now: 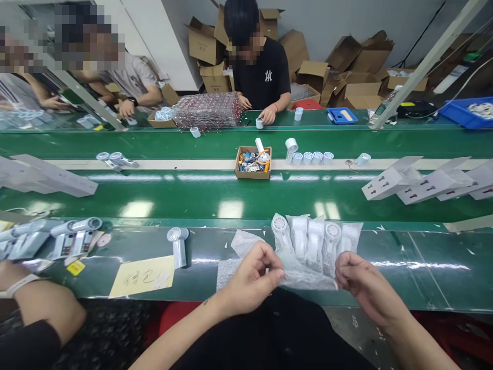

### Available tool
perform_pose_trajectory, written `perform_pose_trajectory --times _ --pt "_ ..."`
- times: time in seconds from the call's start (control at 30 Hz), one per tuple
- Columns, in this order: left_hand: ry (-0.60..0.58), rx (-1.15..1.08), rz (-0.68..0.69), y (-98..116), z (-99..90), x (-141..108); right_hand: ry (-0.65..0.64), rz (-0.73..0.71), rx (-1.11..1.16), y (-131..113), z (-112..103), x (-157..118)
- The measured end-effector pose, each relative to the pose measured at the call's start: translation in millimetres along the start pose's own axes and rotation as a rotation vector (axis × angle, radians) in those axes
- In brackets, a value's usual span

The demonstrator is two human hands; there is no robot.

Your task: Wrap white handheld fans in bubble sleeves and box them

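Observation:
A frosted plastic bag (308, 276) stretches between my two hands, low over the front edge of the bench. My left hand (256, 280) pinches its left end between thumb and fingers. Its right end is gripped by the fingertips of my right hand (360, 280). Whether anything lies inside this bag I cannot tell. Just beyond it, several white handheld fans lie side by side in similar bags, one bagged fan (281, 228) showing its round grille. More flat bags (227, 272) lie beside and partly behind my left hand. Further left rests an unbagged handheld fan (178, 246).
A yellow handwritten sheet (142, 277) lies left. A neighbour's arm (42, 303) is at far left, near a pile of fans (77, 236). Across the green belt (185, 192) stand a small parts box (253, 173) and white cartons (393, 180). A co-worker (262, 77) sits opposite.

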State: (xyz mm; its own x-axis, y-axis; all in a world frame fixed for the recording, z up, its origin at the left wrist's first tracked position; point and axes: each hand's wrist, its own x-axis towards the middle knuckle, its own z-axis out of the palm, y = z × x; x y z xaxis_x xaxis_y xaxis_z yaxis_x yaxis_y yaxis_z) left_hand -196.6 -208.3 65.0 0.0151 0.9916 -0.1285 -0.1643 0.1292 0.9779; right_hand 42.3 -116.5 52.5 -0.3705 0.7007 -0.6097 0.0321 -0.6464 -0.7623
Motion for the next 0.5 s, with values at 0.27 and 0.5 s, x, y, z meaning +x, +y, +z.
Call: perform_pose_trajectory --times 0.27,0.5 --pt "-0.417 0.311 0.040 -7 9.5 8 -0.364 0.284 -0.077 57 47 54" --pt "1.193 0.823 -0.634 -64 -190.3 -21 0.153 -0.432 -0.505 54 28 119"
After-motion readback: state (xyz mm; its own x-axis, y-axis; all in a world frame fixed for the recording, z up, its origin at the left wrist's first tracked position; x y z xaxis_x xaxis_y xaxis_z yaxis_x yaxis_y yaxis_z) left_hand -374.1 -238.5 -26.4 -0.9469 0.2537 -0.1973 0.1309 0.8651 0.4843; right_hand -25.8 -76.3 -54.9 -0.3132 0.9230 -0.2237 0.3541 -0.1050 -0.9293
